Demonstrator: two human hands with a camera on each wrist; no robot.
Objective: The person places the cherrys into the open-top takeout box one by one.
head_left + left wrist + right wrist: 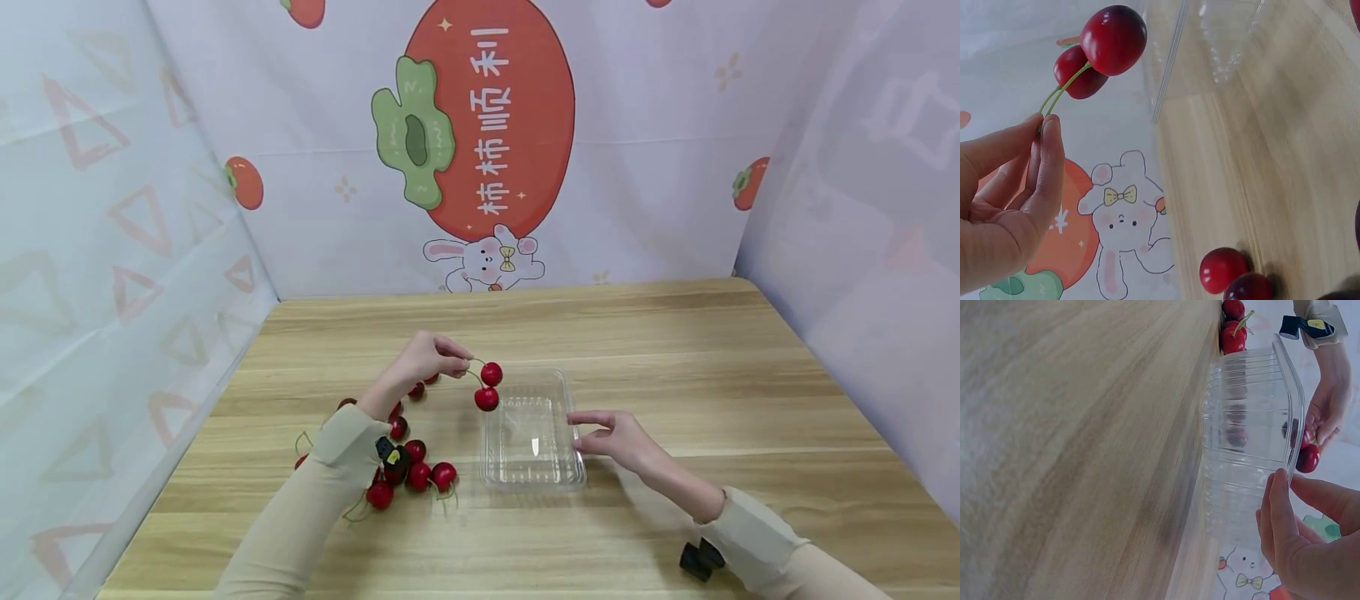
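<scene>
Lying on the table [675, 358], loose cherries [418, 476] are partly hidden by the left sleeve [296, 508]. By the left hand [429, 357], two cherries [487, 399] are pinched by their stems [1064, 89], held up near the left rim of the clear box [528, 442]. Box is set on the table; right rim is pinched by the right hand [618, 440].

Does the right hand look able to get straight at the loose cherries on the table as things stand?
Probably not: the right hand pinches the clear container, which stands between it and the loose cherries.
</scene>
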